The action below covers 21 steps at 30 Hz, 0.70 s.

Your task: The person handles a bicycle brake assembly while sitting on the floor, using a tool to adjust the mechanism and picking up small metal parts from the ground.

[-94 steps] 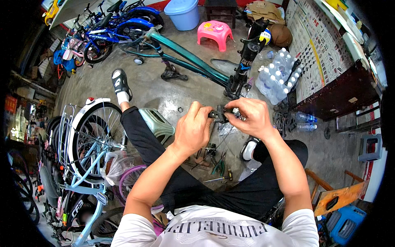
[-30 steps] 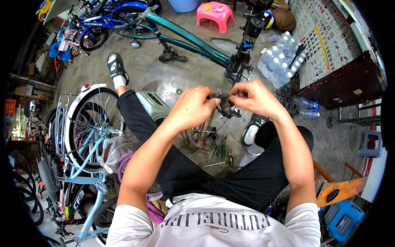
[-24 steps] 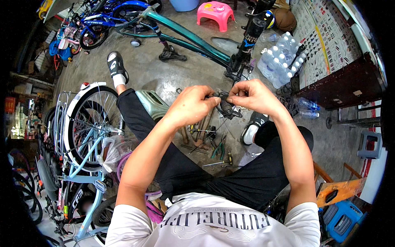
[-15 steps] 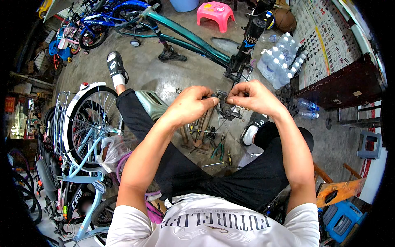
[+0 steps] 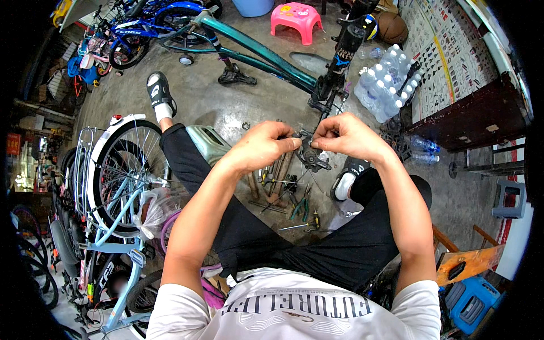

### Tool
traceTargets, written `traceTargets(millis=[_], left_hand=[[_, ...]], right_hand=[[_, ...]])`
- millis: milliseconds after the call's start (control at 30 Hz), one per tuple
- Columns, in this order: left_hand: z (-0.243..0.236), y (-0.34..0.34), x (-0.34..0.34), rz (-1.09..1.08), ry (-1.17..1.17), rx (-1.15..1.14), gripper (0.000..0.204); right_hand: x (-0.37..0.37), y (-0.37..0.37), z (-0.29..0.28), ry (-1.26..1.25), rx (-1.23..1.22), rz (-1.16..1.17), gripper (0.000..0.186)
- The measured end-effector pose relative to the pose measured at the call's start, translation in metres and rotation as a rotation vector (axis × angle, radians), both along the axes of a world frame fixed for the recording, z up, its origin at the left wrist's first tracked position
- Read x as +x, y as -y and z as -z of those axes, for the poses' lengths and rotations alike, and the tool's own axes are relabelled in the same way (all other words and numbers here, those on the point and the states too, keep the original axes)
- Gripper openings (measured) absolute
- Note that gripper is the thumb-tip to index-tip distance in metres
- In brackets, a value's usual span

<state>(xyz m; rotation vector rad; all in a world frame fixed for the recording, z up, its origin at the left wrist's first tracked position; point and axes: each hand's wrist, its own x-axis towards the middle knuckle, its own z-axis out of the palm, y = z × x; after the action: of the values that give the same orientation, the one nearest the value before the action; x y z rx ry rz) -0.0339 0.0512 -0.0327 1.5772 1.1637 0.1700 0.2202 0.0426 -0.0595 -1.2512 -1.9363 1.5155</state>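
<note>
I sit low on a concrete floor with both arms stretched forward. My left hand [image 5: 262, 148] and my right hand [image 5: 347, 136] meet at chest height and pinch a small dark metal bicycle part [image 5: 310, 154] between their fingertips. The part hangs slightly below the fingers, with a grey piece at its lower end. Beneath the hands, several hand tools [image 5: 283, 190] lie scattered on the floor between my legs, among them pliers with green handles.
A teal bicycle frame [image 5: 258, 56] with a black fork [image 5: 340, 62] lies ahead. A pack of water bottles [image 5: 385, 76] stands to the right, a pink stool [image 5: 297, 20] farther off. A light blue bicycle with a white-fendered wheel [image 5: 122, 170] stands at my left.
Since three seconds ago the view has shifted a little and my hands have come closer together on the part. Over the last second they hardly move, only small finger shifts.
</note>
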Motion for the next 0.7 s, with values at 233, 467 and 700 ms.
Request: traceTargets(millis=[233,467,700], left_hand=[[-0.005,0.002,0.0,-0.064,0.037,-0.072,0.027],[0.003,0.003,0.002,-0.11,0.062,-0.112,0.026],[0.012,0.002,-0.002,-0.103,0.11,-0.143,0.025]], right_hand=[[-0.003,-0.001,-0.005,-0.094,-0.211,0.073,0.021],[-0.005,-0.001,0.006,-0.125,-0.241,0.113,0.022],[-0.005,-0.002,0.005,-0.05,-0.107,0.04,0.022]])
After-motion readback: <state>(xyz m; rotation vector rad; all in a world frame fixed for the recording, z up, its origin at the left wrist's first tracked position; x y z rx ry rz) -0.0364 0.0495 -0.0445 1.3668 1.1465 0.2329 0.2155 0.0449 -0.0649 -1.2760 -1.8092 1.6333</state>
